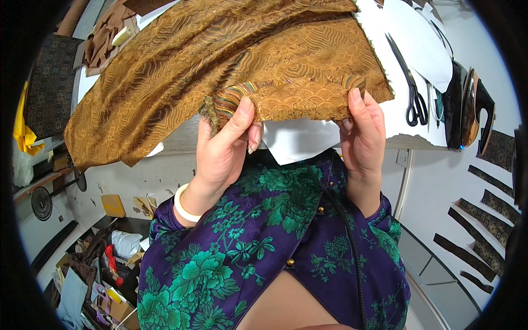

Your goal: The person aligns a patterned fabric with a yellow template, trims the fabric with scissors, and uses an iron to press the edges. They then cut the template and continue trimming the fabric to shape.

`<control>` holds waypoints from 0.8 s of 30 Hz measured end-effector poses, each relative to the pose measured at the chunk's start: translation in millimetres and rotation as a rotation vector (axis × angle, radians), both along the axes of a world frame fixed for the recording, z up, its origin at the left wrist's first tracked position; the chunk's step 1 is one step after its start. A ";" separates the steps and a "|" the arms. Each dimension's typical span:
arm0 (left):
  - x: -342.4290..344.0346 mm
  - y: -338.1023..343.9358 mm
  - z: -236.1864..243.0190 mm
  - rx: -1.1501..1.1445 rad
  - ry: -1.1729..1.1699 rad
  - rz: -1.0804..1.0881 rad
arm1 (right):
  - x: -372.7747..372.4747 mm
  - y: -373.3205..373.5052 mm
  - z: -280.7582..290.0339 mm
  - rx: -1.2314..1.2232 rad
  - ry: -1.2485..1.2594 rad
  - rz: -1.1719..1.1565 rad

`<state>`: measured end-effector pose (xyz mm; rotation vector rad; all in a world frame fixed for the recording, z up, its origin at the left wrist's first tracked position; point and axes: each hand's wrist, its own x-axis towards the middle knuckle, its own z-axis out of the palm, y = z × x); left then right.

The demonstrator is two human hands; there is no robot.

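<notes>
At the desk (184, 144), beside a white wall (478, 49) carrying dark patterned strips (465, 256), holding up a brown-gold cloth piece (302, 99) near the front edge, before a larger brown-gold cloth (165, 82). Impossible to tell whether cut loose or joined to that cloth. Pinching the left end with the left hand (223, 151), pressing the thumb on top and tucking fingers behind; pinching the right end likewise with the right hand (366, 129), so closing each grip narrowly on fabric. Spanning the gap directly between both grips: lying to the right of the left hand and to the left of the right hand, touching both, hence sitting no nearer to one than to the other. Running lengthwise from left to right, almost level, parallel to the desk's front edge. Pointing the striped, multicoloured end leftward, past the left thumb; pointing the other rightward, just past the right thumb. Facing the lower long edge toward the body, above a white sheet (300, 143) jutting past the desk's edge. Working well apart from the black scissors (416, 104) to the right.
</notes>
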<state>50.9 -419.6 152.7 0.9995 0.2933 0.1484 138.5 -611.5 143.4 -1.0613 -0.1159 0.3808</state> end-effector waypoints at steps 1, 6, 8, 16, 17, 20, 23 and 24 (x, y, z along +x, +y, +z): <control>0.8 -1.2 1.6 -0.001 0.010 0.008 | 0.0 -0.6 -0.1 0.006 0.000 0.004; 0.8 -2.3 1.5 0.054 0.008 0.017 | 0.8 -1.6 -0.7 0.028 0.001 0.019; 1.3 -4.9 3.6 0.073 0.037 0.051 | 1.3 -3.1 -0.8 0.035 0.024 0.023; -1.4 -0.1 -5.4 -0.014 -0.057 0.036 | 0.4 -0.5 -1.0 0.029 0.030 0.015; -1.6 -0.1 -5.8 -0.014 -0.057 0.035 | 0.0 0.4 0.1 0.022 0.033 0.004; -2.2 0.5 -7.5 -0.013 -0.057 0.034 | -0.1 0.8 1.3 0.009 0.017 0.009; -2.5 1.2 -8.9 -0.009 -0.064 0.030 | -0.2 1.1 1.2 0.006 0.018 0.006; -2.5 1.3 -8.5 -0.004 -0.065 0.024 | -0.4 1.2 1.2 0.002 0.017 -0.004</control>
